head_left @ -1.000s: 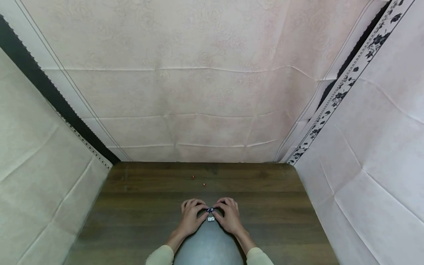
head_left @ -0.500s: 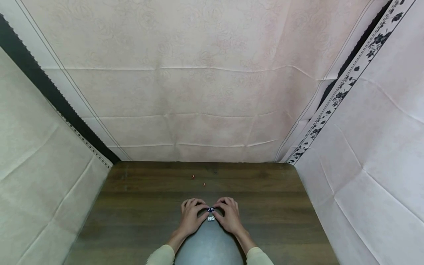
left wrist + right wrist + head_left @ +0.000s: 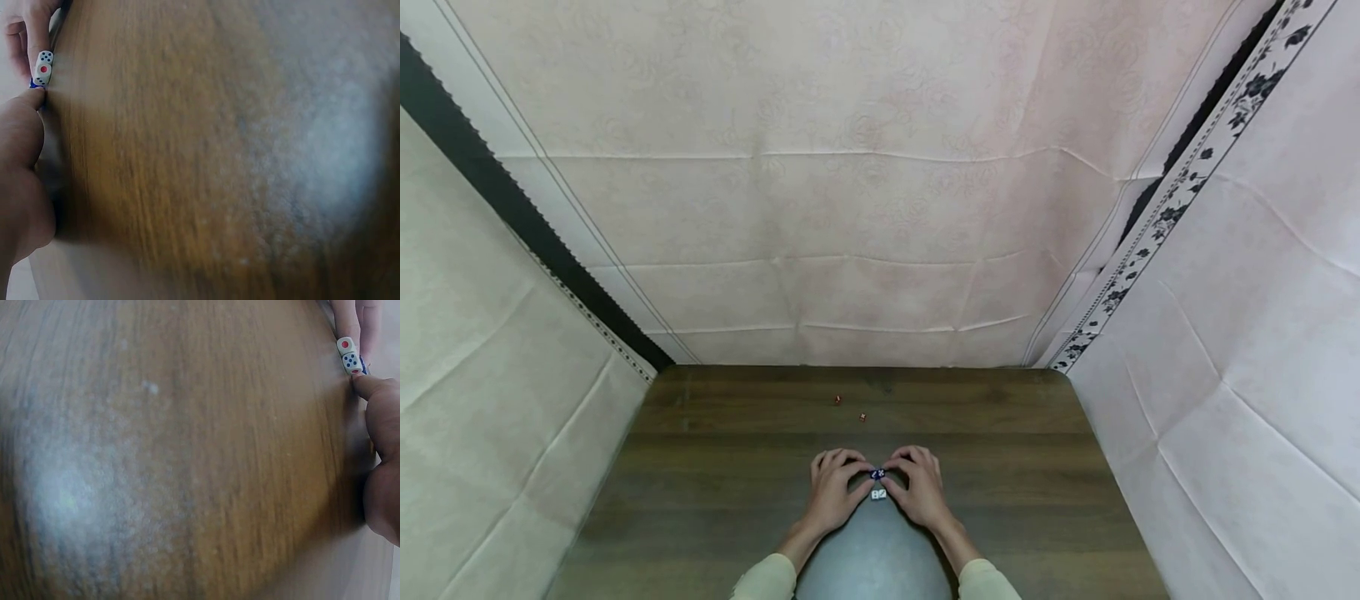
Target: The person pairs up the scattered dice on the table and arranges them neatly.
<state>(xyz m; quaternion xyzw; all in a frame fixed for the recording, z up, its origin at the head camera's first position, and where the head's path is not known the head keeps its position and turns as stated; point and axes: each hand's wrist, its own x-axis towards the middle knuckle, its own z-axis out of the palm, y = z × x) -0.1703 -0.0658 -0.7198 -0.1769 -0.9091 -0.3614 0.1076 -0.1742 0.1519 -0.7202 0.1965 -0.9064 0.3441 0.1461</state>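
Two blue dice (image 3: 877,474) sit side by side on the table between my hands in the head view. My left hand (image 3: 832,487) pinches the left one between thumb and forefinger. From the other side my right hand (image 3: 919,487) pinches the right one in the same way. Just nearer to me lies a pair of white dice (image 3: 878,494), touching each other. In the left wrist view the white dice (image 3: 43,67) show a red pip and dark pips. The right wrist view has these white dice (image 3: 349,355) too, with the blue ones mostly hidden behind them.
Two small red dice, one at the back (image 3: 838,401) and one a little nearer (image 3: 862,417), lie apart beyond my hands. The brown wooden table (image 3: 715,483) has pale cloth (image 3: 865,217) hanging behind it and at both sides.
The left blue die has shifted slightly right, against the other blue die. My hands have hardly moved. The white and red dice stay where they were.
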